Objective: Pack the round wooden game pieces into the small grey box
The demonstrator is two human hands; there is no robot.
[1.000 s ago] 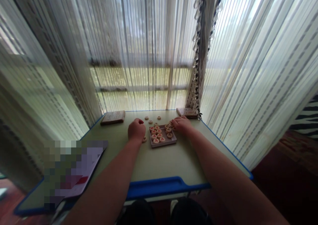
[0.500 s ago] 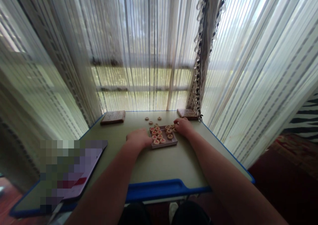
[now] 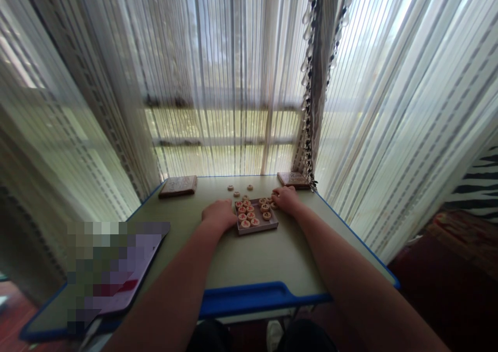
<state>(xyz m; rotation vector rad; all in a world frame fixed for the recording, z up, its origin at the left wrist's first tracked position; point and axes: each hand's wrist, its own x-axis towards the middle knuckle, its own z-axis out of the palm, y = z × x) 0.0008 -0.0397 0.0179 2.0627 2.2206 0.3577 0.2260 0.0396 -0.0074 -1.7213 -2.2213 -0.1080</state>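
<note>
my left hand (image 3: pixel 220 214) is at the left side of the shallow tray (image 3: pixel 258 230), back of the hand up. its fingers bend away behind my knuckles, so i can't tell whether they are clenched, loose or grasping a piece, nor whether they press on the tray wall. my right hand (image 3: pixel 287 200) is just past the tray's far right corner, fingers bent down among a few round pieces (image 3: pixel 274 206) there. my own fingers cover part of that cluster, and i can't make out whether they pinch one or merely rest against it.

the tray sits on the tabletop (image 3: pixel 257 261) between my hands. in its left part lie red-marked pieces (image 3: pixel 251 215) in two columns; on the right are dark-marked pieces (image 3: pixel 266 215), their characters too small for me to read. beyond the tray are scattered loose pieces (image 3: pixel 237 194), seen nearly edge-on, so their marks are lost to me; the nearest is partly hidden by the tray's far end.

a wooden box (image 3: pixel 178 185) lies at the far left corner, its lid pattern blurred. a second box (image 3: pixel 293 179) at the far right is partly covered by the beaded strands (image 3: pixel 309 150). the flat tablet-like thing (image 3: pixel 150 243) on my left is mostly pixelated. below, my legs are cut off by the frame.
</note>
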